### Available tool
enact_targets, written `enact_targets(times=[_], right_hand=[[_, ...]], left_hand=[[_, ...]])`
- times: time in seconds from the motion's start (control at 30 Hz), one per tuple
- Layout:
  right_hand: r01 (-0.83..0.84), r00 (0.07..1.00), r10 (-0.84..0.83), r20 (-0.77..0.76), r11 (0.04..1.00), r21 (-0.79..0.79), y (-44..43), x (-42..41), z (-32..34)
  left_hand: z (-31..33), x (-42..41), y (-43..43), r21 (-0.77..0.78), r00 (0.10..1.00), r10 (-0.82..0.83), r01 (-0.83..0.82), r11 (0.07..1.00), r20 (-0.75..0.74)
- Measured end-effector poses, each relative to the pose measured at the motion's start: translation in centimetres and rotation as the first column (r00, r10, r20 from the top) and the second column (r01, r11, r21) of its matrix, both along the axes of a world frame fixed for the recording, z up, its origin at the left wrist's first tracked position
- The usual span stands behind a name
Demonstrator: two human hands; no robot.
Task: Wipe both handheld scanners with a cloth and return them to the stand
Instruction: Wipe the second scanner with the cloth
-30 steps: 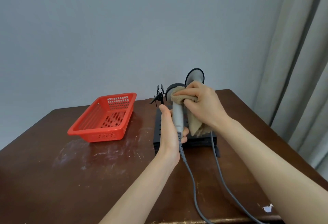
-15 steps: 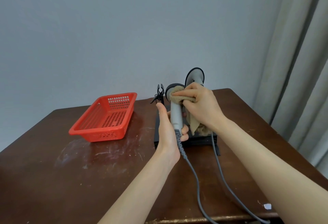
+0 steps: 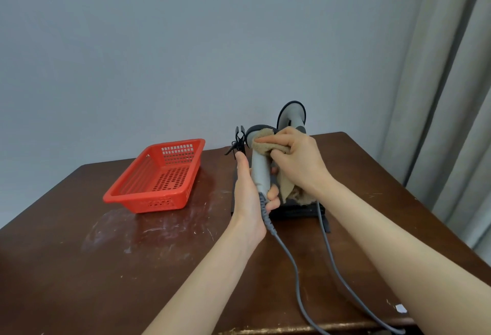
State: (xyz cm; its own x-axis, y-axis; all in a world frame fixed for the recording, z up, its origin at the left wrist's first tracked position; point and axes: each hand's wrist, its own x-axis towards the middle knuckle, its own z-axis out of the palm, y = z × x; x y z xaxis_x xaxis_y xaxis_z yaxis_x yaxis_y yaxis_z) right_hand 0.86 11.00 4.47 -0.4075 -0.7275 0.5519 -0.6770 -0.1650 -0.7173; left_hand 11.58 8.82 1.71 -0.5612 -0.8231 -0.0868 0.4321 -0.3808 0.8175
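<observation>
Upright above the black stand (image 3: 292,212), the grey handheld scanner (image 3: 260,172) was gripped round its handle by the left hand (image 3: 249,191). The right hand (image 3: 295,159) pinched a tan cloth (image 3: 265,142) against its head. Behind them, a second scanner (image 3: 292,117) stood in the stand. A red basket (image 3: 159,175) sat on the counter (image 3: 79,268), well apart.

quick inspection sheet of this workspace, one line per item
surface: brown table, white scuffs
job's things: scanner held upright, cloth over its head; second scanner upright at the stand
clutter: red basket, black clip, paper scrap
hands: left hand grips the scanner handle; right hand holds the cloth
cables: two grey cables run to the near edge
surroundings: grey wall, curtain at right
</observation>
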Motion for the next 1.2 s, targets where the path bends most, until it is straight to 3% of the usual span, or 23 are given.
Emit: enact_targets(times=[0.1, 0.2, 0.37, 0.53, 0.63, 0.77, 0.97, 1.03, 1.13, 1.2], right_hand=[[-0.186, 0.981, 0.184, 0.06, 0.982, 0.03, 1.2, 0.9, 0.0], [-0.366, 0.926, 0.342, 0.16, 0.917, 0.157, 2.5, 0.9, 0.1], [-0.028, 0.967, 0.005, 0.254, 0.996, 0.086, 2.5, -1.5, 0.4], [0.094, 0.994, -0.093, 0.057, 0.995, -0.014, 2.0, -0.9, 1.0], [0.117, 0.993, -0.115, 0.031, 0.99, -0.073, 1.1, -0.6, 1.0], [0.021, 0.998, -0.024, -0.059, 0.999, -0.043, 0.7, -0.2, 0.6], [-0.223, 0.969, 0.229, -0.093, 0.972, 0.073, 2.4, 0.8, -0.1], [-0.187, 0.976, 0.194, -0.098, 0.979, 0.076, 2.1, 0.3, -0.1], [0.013, 0.989, -0.012, -0.146, 1.0, 0.006, 0.9, -0.6, 0.3], [0.038, 0.991, -0.037, -0.125, 0.999, 0.009, 0.5, -1.0, 0.6]], left_hand=[[0.3, 0.1, -0.5, 0.006, 1.0, -0.016, 0.016, 1.0, -0.016], [0.1, 0.4, -1.0, 0.037, 1.0, -0.003, 0.004, 0.999, -0.019], [0.0, 1.2, -1.4, 0.139, 0.998, 0.03, -0.021, 0.99, -0.06], [0.4, 1.2, -1.1, 0.051, 0.997, 0.064, -0.066, 0.996, 0.039], [0.5, 0.9, -0.6, -0.031, 0.992, 0.086, -0.083, 0.996, 0.092], [0.5, 0.7, -0.5, -0.104, 0.982, 0.141, -0.129, 0.986, 0.124], [0.4, 0.4, -0.7, -0.014, 0.982, 0.162, -0.162, 0.987, 0.094], [0.3, 0.2, -0.6, 0.011, 0.982, 0.162, -0.164, 0.986, 0.099], [0.3, -0.2, -0.5, 0.005, 0.971, 0.193, -0.196, 0.981, 0.145], [0.3, -0.5, -0.4, 0.001, 0.968, 0.199, -0.202, 0.979, 0.151]])
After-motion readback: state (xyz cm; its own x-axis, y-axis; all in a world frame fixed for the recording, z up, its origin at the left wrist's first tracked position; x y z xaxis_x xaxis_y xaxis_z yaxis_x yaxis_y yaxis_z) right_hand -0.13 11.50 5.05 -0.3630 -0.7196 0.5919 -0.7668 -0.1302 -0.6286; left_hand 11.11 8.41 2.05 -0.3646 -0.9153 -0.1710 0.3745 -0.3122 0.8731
